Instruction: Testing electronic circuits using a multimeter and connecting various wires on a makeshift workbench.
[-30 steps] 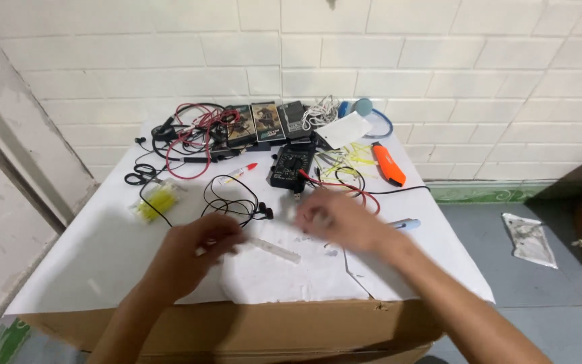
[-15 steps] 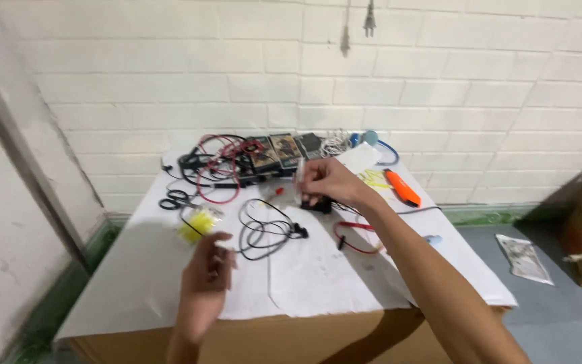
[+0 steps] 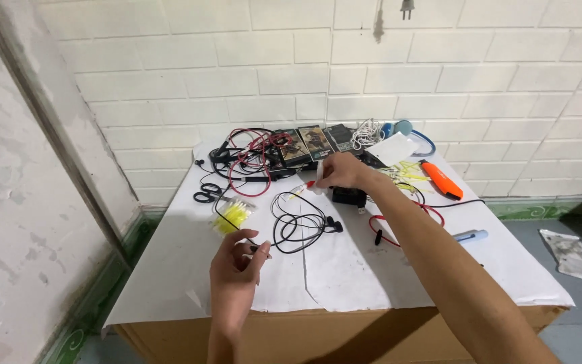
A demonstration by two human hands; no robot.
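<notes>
On the tabletop (image 3: pixel 385 269), the left hand (image 3: pixel 234 266) pinches the end of the coiled black cable (image 3: pixel 296 222) just in front of the coil, while beyond it the right hand (image 3: pixel 339 172) grips a red-tipped probe (image 3: pixel 311 183).

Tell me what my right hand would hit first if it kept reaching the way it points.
Likely the row of small dark boxes beyond the right hand; the tangle of red and black wires lies left of them. Depth is unclear.

Matt white paper (image 3: pixel 345 269) — glossy black cable (image 3: pixel 296 226)
</notes>
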